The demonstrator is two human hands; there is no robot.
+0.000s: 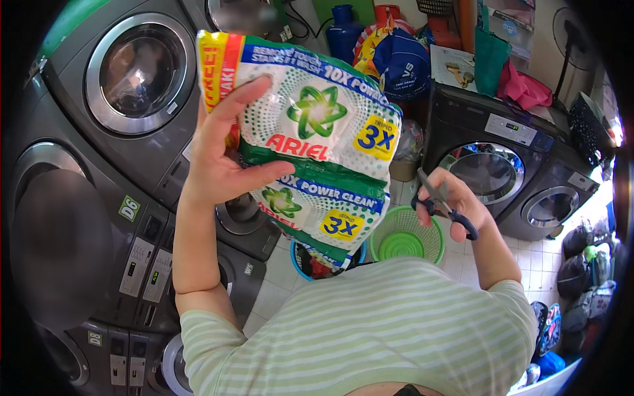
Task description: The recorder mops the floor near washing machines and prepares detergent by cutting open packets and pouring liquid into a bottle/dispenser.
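Note:
My left hand grips the left side of a strip of Ariel laundry detergent sachets, thumb across the front. The plastic strip is white, green and blue, with a yellow and red band on its left end. It hangs tilted, its lower part folding away towards the floor. In my right hand is a pair of scissors with dark handles. Its blades point up and left, a short way from the strip's right edge. Whether the blades are fully closed is hard to tell.
Stacked front-loading machines line the left side. Below the strip stand a green plastic basket and a blue-rimmed basket holding clothes. Two dark front-loading washers are at right. Several filled bags lie along the far right.

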